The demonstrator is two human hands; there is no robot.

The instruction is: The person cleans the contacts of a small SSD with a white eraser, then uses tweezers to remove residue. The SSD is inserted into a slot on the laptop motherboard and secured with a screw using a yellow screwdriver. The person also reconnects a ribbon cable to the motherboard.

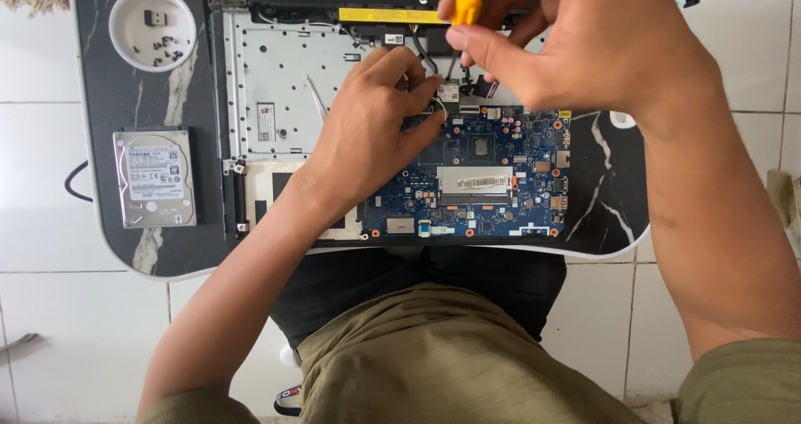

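Head view: right hand point(601, 48) pinches a yellow-handled screwdriver point(465, 2), tip down at the small wireless card point(450, 94) on the blue motherboard point(484, 174). Left hand point(380, 123) fingers press wires beside that card (grip narrow, holding nothing). Counter point(133, 98) carries a hard drive point(154, 178).

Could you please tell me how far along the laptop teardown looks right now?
Done: hard drive lies out beside the chassis, loose screws sit in the white dish. In hand: right hand turns a yellow screwdriver while left hand steadies a small card. Left: blue motherboard remains seated.
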